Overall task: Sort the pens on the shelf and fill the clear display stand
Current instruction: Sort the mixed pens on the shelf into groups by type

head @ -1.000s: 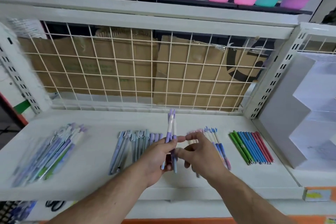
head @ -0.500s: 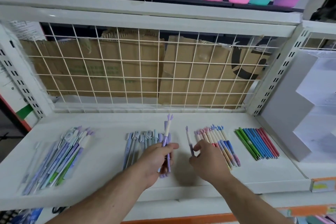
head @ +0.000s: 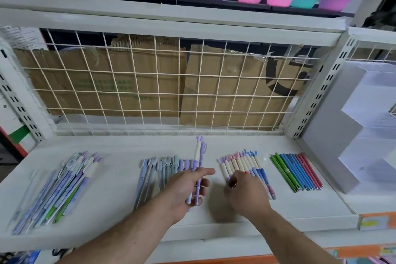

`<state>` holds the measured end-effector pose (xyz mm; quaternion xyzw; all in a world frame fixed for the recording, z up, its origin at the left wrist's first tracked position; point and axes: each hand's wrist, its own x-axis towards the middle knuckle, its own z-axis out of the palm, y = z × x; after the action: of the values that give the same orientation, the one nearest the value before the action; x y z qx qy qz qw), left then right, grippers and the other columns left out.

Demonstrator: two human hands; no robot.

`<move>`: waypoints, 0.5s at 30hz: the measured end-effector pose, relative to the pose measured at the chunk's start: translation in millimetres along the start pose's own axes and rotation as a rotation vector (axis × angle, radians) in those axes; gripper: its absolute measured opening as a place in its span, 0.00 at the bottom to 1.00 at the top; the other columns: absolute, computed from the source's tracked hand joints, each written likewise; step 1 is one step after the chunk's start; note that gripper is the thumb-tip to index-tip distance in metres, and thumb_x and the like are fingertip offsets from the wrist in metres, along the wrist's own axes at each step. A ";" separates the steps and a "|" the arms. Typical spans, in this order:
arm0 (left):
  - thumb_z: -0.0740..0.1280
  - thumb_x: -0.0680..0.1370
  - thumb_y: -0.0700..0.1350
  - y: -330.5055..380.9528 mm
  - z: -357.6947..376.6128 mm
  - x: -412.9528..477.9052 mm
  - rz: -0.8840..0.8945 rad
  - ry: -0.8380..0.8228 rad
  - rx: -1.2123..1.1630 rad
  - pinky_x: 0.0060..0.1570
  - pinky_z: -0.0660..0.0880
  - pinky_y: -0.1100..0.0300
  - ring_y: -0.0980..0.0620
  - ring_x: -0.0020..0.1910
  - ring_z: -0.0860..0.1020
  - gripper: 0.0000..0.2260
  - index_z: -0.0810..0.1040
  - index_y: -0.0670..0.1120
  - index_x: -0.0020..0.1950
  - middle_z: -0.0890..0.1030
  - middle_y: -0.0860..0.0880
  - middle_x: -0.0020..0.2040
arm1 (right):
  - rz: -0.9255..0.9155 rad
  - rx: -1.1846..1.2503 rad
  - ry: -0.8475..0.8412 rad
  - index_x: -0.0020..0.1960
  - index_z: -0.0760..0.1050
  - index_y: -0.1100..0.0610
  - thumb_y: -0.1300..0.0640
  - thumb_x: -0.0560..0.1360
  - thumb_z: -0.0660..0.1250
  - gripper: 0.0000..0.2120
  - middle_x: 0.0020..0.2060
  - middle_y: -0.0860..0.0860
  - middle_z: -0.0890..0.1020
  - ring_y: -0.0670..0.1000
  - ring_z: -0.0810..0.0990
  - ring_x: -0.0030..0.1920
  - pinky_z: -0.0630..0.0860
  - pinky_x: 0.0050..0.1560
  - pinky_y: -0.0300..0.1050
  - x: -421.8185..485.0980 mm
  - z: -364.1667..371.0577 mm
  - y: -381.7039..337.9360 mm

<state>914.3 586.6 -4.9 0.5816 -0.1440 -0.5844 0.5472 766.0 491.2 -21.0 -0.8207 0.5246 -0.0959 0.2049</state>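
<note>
Pens (head: pixel 198 169) clasped mid-barrel in left hand (head: pixel 184 191), raised over shelf (head: pixel 120 178) | right hand (head: pixel 246 193) fingers (head: pixel 232 183) curled onto pink row (head: pixel 242 167), pinch cannot be told | pens judged light, stiff, slick; best taken mid-barrel, bunched.

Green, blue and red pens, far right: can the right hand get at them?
Probably yes: the right hand is at the neighbouring row, and nothing covers the green, blue and red pens.
</note>
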 end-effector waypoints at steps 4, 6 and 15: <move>0.73 0.76 0.48 -2.9 13.8 1.0 0.018 -0.019 -0.033 0.34 0.72 0.58 0.48 0.40 0.79 0.12 0.86 0.46 0.56 0.83 0.46 0.42 | -0.026 0.604 -0.125 0.38 0.77 0.53 0.51 0.73 0.73 0.09 0.31 0.49 0.83 0.46 0.78 0.28 0.71 0.27 0.36 -15.9 -15.4 -15.4; 0.68 0.79 0.49 -6.8 21.1 1.2 0.030 -0.095 -0.038 0.40 0.75 0.56 0.48 0.43 0.80 0.11 0.86 0.47 0.57 0.85 0.45 0.48 | -0.046 0.776 -0.198 0.42 0.78 0.57 0.56 0.74 0.73 0.07 0.32 0.50 0.84 0.45 0.79 0.26 0.70 0.25 0.33 -23.6 -20.7 -22.4; 0.57 0.85 0.50 -15.9 34.6 -0.8 0.032 -0.202 -0.078 0.56 0.75 0.48 0.46 0.48 0.82 0.17 0.86 0.51 0.56 0.85 0.44 0.57 | -0.026 0.854 -0.216 0.48 0.77 0.59 0.68 0.74 0.72 0.07 0.34 0.55 0.82 0.41 0.77 0.22 0.71 0.23 0.33 -30.1 -24.9 -21.8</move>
<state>877.7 576.7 -7.5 0.4959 -0.1848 -0.6364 0.5612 761.6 520.3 12.6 -0.6742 0.4031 -0.2204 0.5782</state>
